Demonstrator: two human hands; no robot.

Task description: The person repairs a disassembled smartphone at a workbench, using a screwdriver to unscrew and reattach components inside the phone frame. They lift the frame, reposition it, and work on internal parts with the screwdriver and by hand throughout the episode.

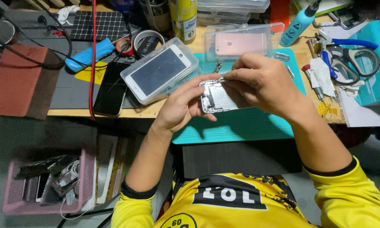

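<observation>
Opened phone housing point(218, 96) is held above the teal mat point(240, 124), clasped at its near end by the left hand point(182, 106). A small internal part is pinched by the right hand point(261, 82); fine, steady fingertip work is judged necessary.

A white phone screen point(159, 70) lies in a clear box point(133, 78). A black screen point(112, 89) lies beside it.
</observation>
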